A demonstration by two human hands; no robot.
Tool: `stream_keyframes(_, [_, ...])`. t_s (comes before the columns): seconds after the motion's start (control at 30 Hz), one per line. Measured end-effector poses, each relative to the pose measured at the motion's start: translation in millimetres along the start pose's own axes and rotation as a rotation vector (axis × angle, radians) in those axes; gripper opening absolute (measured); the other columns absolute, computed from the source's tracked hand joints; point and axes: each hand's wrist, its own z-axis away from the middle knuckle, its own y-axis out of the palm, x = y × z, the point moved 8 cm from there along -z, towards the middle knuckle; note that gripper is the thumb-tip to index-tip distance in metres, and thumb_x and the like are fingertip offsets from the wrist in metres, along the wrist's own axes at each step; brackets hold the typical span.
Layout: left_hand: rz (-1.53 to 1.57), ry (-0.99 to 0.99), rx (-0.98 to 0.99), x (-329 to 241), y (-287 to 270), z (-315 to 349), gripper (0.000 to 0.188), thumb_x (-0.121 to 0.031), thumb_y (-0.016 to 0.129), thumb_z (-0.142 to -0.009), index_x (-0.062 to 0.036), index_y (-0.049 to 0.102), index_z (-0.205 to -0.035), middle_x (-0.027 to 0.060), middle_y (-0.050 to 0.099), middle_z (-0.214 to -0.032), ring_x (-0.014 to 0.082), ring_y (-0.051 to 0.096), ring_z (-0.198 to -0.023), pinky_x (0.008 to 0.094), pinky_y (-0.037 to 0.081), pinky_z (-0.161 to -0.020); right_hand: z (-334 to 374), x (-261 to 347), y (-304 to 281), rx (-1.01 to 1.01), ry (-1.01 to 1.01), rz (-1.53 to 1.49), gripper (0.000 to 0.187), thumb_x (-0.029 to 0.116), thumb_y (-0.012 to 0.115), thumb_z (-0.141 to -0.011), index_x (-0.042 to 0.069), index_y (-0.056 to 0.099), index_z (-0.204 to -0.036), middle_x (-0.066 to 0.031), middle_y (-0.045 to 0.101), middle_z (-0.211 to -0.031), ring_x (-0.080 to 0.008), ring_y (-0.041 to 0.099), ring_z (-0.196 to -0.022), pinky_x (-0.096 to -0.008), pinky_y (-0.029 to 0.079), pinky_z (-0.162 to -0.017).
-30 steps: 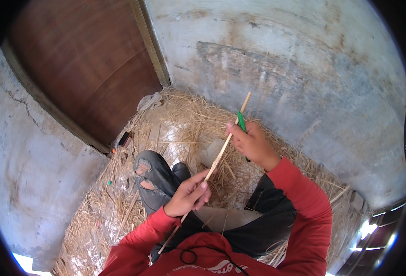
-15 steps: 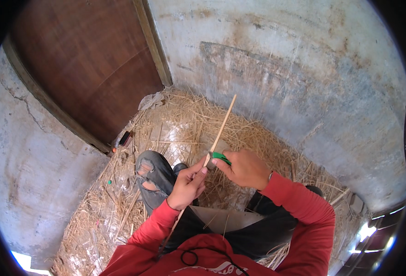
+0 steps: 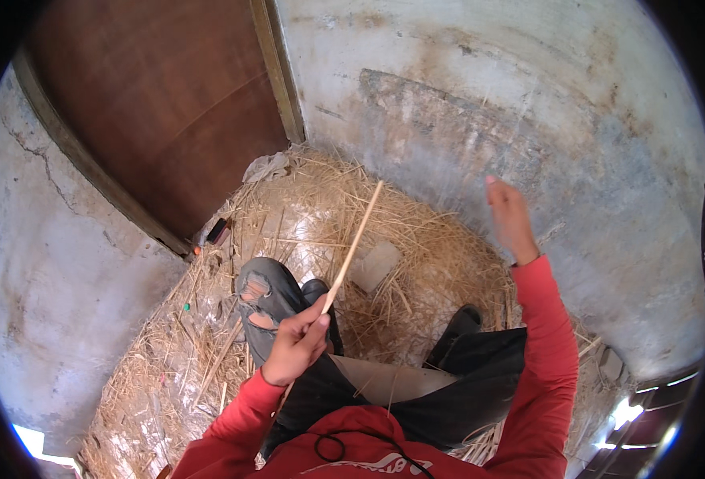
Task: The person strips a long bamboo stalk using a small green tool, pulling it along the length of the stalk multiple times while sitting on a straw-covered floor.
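A thin, pale wooden stick (image 3: 355, 247) slants up and away from my left hand (image 3: 296, 342), whose closed fingers grip it low down. Behind the wrist, a short length of it seems to show by the sleeve. My right hand (image 3: 512, 219) is raised well off to the right, apart from the stick and in front of the wall. It is slightly blurred, with the fingers looking curled and one tip upward. The green-handled knife seen earlier is not visible now; anything in that hand is hidden.
Straw-like shavings (image 3: 416, 215) cover the floor around my bent legs. A pale flat block (image 3: 376, 266) lies among them ahead. A brown door (image 3: 161, 120) stands far left, a stained wall (image 3: 576, 160) right. A board (image 3: 388, 382) spans my lap.
My right hand has swung away from the stick, up and to the right, and the green-handled knife has gone from sight. My left hand has drawn the stick slightly left and down.
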Motion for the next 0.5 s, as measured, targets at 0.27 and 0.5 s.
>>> stream_keyframes(0.27, [-0.303,0.179,-0.092,-15,31,-31,0.045,-0.009,0.06,-0.105,0.0064,0.05,-0.146,-0.0099,0.048,-0.08,0.0002,0.038,-0.068,0.0189,0.033,-0.059,102,116,112,0.566,-0.157,0.184,0.049,0.048,0.049,-0.105,0.004,0.072,-0.109,-0.0169,0.062,-0.062,-0.0335,0.064,-0.055,-0.0482,0.05,-0.056])
stream_keyframes(0.5, [-0.452,0.17,0.003,-5,41,-6,0.045,-0.011,0.059,-0.105,0.0022,0.051,-0.148,-0.0091,0.048,-0.077,0.0006,0.042,-0.068,0.0195,0.036,-0.059,33,8,86,0.306,0.15,0.199,0.056,0.048,0.047,-0.106,-0.002,0.066,-0.088,-0.02,0.061,-0.069,-0.032,0.061,-0.06,-0.0495,0.047,-0.062])
